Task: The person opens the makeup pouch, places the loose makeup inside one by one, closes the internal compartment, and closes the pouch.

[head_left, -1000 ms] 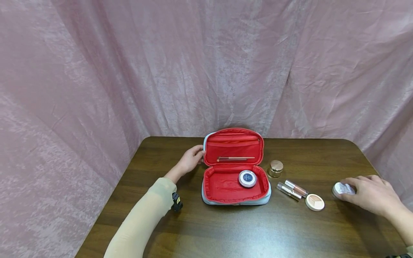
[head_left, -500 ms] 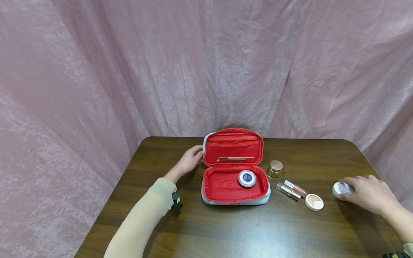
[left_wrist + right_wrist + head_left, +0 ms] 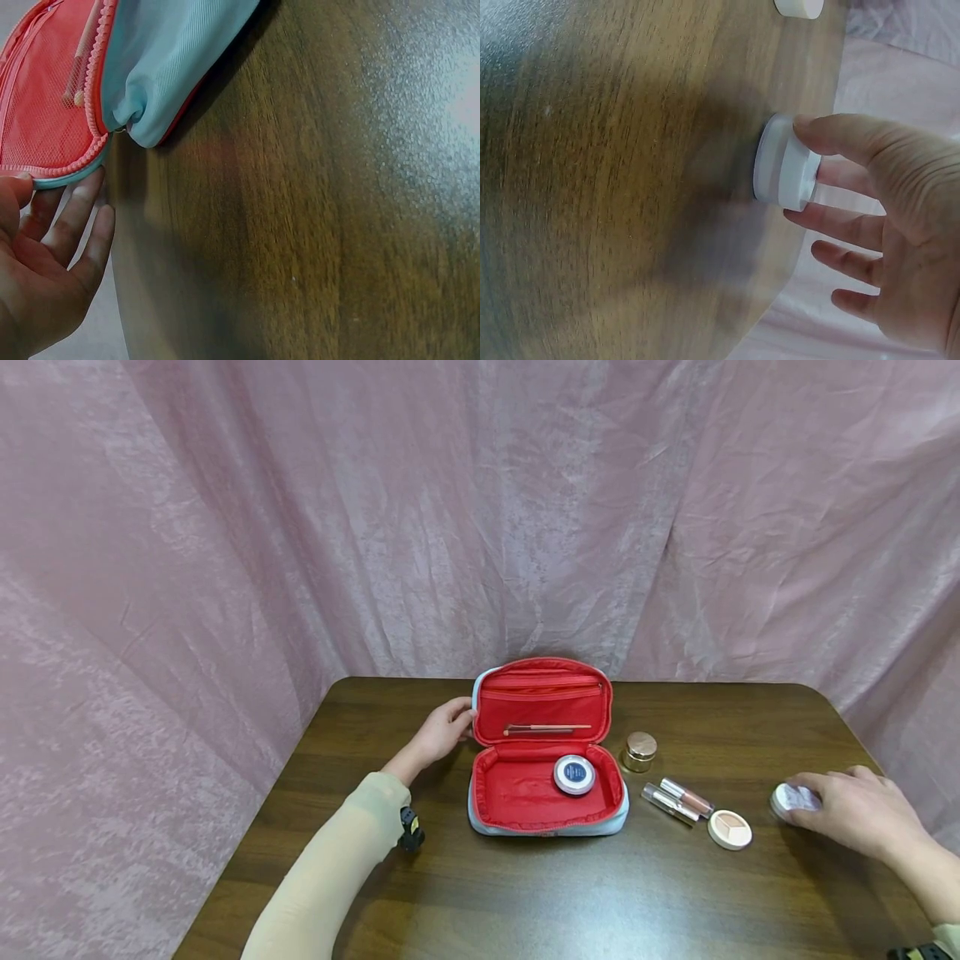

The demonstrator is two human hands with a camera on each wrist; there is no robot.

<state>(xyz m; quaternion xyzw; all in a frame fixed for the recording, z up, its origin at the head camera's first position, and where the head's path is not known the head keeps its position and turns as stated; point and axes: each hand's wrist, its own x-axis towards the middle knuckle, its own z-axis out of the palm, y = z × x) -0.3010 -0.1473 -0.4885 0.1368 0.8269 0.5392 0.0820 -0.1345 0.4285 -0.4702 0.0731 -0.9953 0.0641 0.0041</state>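
Note:
In the head view a light-blue cosmetic bag (image 3: 551, 829) with red lining lies unzipped, its lid raised. My left hand (image 3: 444, 732) pinches the lid's left edge, thumb in front and fingers behind, as the left wrist view shows on the lid rim (image 3: 67, 180). Inside the bag sits a round compact (image 3: 574, 775) with a dark-blue label. Makeup brushes (image 3: 547, 728) are tucked in the lid. At the right, my right hand (image 3: 862, 810) holds a small round white jar (image 3: 786, 161) between thumb and fingers; the jar stands at the table surface.
Right of the bag are a gold-lidded jar (image 3: 640, 752), a clear tube (image 3: 671, 804), a lip gloss tube (image 3: 687, 797) and a round three-part palette (image 3: 730, 831). The wooden table (image 3: 555, 902) ends at pink curtains (image 3: 555, 518) behind.
Almost nothing differs. The right hand and the white jar appear shifted very slightly to the left; the left hand stays at the lid.

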